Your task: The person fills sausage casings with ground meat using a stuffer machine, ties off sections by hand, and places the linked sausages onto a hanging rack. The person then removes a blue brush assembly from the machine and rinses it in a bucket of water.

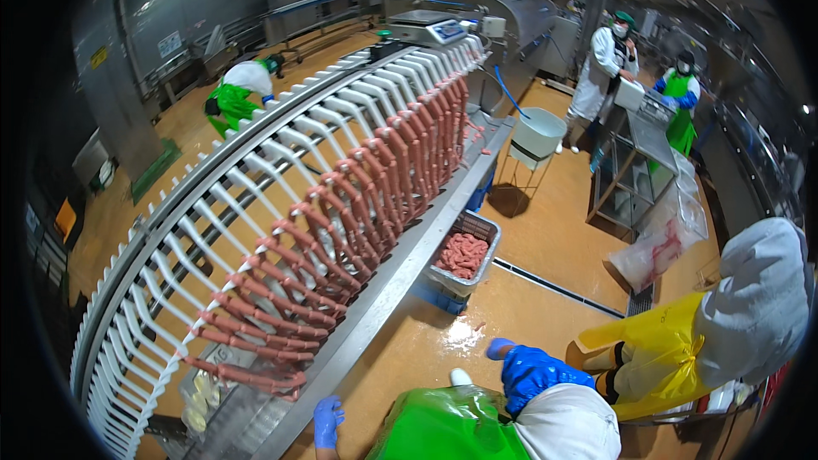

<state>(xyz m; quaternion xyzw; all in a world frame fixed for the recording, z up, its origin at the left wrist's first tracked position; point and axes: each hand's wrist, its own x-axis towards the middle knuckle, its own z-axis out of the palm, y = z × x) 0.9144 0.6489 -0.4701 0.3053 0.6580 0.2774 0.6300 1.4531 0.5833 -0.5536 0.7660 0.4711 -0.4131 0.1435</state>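
Note:
My left hand (327,422), in a blue glove, is near the lower edge beside the steel trough (336,349), its fingers apart and nothing visible in it. My right hand (500,347), also blue-gloved, hangs over the floor beyond my blue sleeve (538,377); it looks empty, but its finger pose is unclear. Left of me, linked sausages (366,192) hang in loops from the white hooks (217,213) of a curved conveyor. The nearest strand (247,375) droops low over the trough. My green apron (443,426) fills the bottom centre.
A grey crate (490,264) of pink sausage pieces stands beyond the trough. Farther back are a white bucket (538,132) on a stand and a scale (426,27). A co-worker in a yellow apron (656,349) is close at right; others work farther off. A drain (558,288) crosses the floor.

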